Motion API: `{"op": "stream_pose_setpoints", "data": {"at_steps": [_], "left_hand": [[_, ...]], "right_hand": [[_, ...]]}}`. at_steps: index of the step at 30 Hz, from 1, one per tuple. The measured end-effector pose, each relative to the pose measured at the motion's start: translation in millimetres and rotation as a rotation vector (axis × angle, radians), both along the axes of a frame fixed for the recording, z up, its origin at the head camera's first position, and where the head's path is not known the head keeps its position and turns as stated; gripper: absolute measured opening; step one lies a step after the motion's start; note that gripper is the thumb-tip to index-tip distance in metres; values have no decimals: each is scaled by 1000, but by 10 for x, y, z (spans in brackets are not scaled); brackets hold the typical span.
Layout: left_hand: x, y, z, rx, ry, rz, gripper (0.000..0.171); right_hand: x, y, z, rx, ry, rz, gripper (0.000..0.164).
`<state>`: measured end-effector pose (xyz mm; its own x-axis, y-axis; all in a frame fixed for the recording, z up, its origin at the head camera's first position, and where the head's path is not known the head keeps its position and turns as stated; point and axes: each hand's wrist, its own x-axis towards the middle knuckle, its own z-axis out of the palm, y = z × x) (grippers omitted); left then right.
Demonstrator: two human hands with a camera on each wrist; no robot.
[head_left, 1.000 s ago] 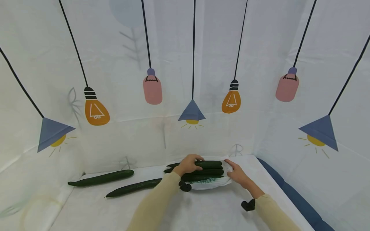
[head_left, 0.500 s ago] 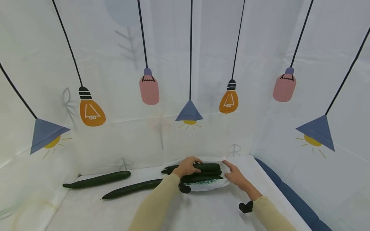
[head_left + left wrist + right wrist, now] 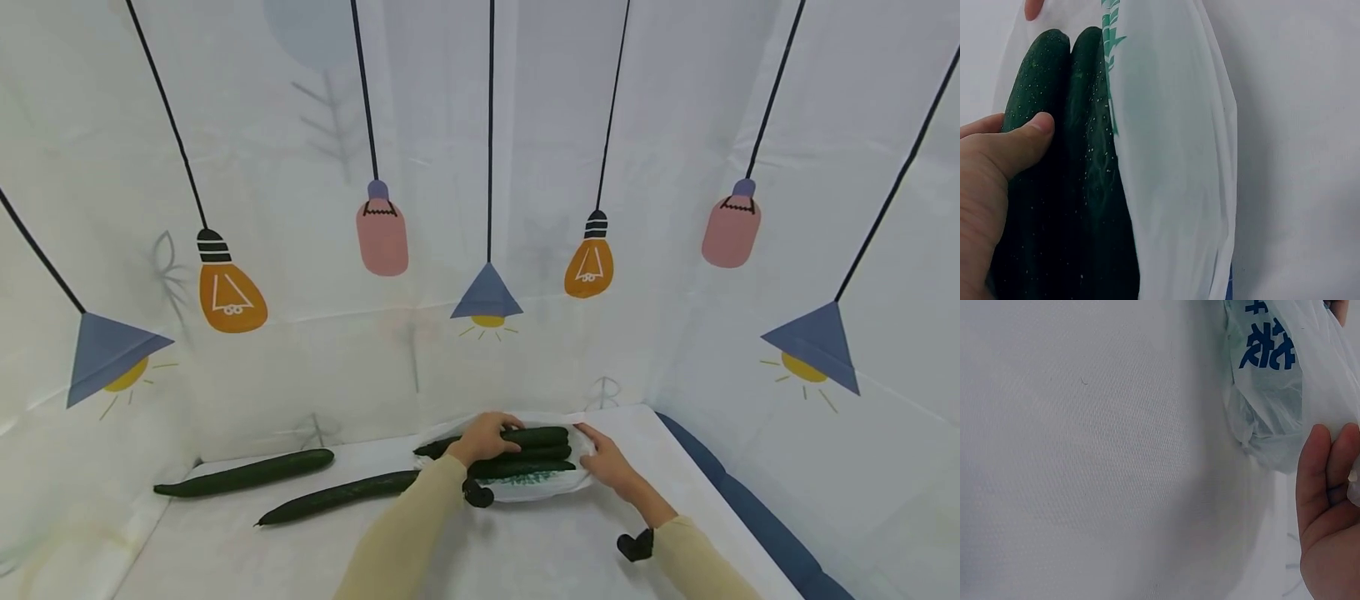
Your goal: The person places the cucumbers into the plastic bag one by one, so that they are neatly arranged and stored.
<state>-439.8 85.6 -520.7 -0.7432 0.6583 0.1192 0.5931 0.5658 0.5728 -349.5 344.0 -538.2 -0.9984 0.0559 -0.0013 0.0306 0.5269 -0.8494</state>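
Observation:
Several dark green cucumbers (image 3: 543, 436) lie side by side in the mouth of a white plastic bag (image 3: 525, 492) with green print, near the back of the table. My left hand (image 3: 483, 437) grips the rearmost cucumber (image 3: 1038, 69), thumb lying across its top in the left wrist view. At the bag's right end, my right hand (image 3: 611, 462) holds the edge of the film, spread between thumb and fingers. Blue lettering shows on the bag (image 3: 1266, 400) in the right wrist view. The left forearm partly covers the cucumbers' left portions.
Two loose cucumbers lie to the left on the white tabletop (image 3: 525, 550): one cucumber (image 3: 247, 473) near the back left corner, another cucumber (image 3: 337, 497) nearer the bag. White fabric walls (image 3: 337, 367) with lamp drawings surround the table. A blue cushioned edge (image 3: 750, 500) runs along the right.
The head view has shifted slightly, so everything appears a little farther left and lower. Both hands keep their holds on the cucumber and the bag, with hardly any movement.

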Motion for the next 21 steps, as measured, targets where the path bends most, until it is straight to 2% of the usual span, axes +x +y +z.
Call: {"op": "stream_pose_setpoints", "data": {"at_steps": [7,17,21], "left_hand": [[15,-98,9,5,-10,-16,37],[27,-410,74,9,-50,20,35],[-9,-506,75,-8,-12,32,32]], "right_hand": [[42,-47,0,34,-5,-1,68],[73,-60,41,60,5,13,67],[74,-28,51,64,-6,8,67]]}}
